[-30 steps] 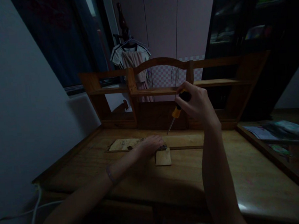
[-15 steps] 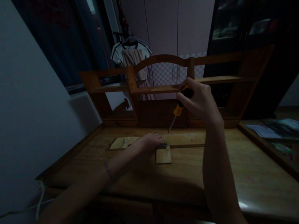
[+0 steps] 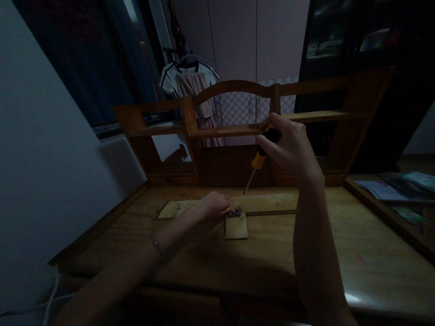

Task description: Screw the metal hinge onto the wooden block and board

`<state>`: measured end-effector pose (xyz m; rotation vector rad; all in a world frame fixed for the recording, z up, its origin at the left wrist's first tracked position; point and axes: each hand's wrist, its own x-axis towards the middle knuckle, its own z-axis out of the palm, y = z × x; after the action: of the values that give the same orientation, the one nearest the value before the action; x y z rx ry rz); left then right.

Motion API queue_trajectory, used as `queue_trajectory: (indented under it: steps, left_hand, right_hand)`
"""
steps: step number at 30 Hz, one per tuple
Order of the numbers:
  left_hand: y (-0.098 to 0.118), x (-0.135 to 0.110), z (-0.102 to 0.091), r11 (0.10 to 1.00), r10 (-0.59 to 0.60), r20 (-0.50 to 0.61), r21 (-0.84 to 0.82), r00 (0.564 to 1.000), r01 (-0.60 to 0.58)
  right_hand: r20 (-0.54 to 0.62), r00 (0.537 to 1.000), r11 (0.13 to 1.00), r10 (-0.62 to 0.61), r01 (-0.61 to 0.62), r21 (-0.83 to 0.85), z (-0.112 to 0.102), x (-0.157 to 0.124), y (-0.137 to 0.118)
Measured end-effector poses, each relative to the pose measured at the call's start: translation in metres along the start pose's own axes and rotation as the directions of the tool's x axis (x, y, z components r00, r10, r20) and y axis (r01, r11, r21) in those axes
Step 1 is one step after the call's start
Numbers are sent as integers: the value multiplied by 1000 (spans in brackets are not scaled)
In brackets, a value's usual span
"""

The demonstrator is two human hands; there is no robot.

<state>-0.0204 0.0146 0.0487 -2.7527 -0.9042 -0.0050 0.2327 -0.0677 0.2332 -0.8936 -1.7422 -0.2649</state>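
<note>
My right hand (image 3: 286,139) is closed around the black and yellow handle of a screwdriver (image 3: 257,160). Its shaft slants down to the left, and the tip hangs above a long wooden board (image 3: 268,202). Across that board lies my left hand (image 3: 216,203), its fingers curled at a small shiny metal hinge (image 3: 235,212); the fingertips are partly hidden. The hinge sits where the long board meets a small square wooden piece (image 3: 236,227), which lies on the desk in front.
Behind the boards stands a wooden shelf unit (image 3: 233,130) on the desk (image 3: 271,259). Papers (image 3: 380,189) lie on a lower surface at the right. A white cable (image 3: 51,299) runs by the left wall, and clothes (image 3: 191,81) hang behind the shelf.
My left hand has drawn back slightly to the left, its fingers more curled, showing more of the hinge's surroundings. The screwdriver stays almost still in my right hand. The view shifts a little.
</note>
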Motion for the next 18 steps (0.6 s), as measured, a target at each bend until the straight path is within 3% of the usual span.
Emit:
queue_trajectory:
  steps: [6, 13, 18]
  left_hand:
    - [6, -11, -25, 997, 79, 35, -13, 996, -79]
    - [10, -4, -13, 1000, 6, 21, 17, 1000, -6]
    - [8, -5, -16, 1000, 13, 33, -18, 999, -13]
  right_hand:
    - [5, 1000, 1000, 11, -11, 7, -1, -1, 1]
    - [17, 1000, 1000, 20, -20, -2, -3, 0, 1]
    - [29, 999, 999, 33, -33, -16, -4, 0, 1]
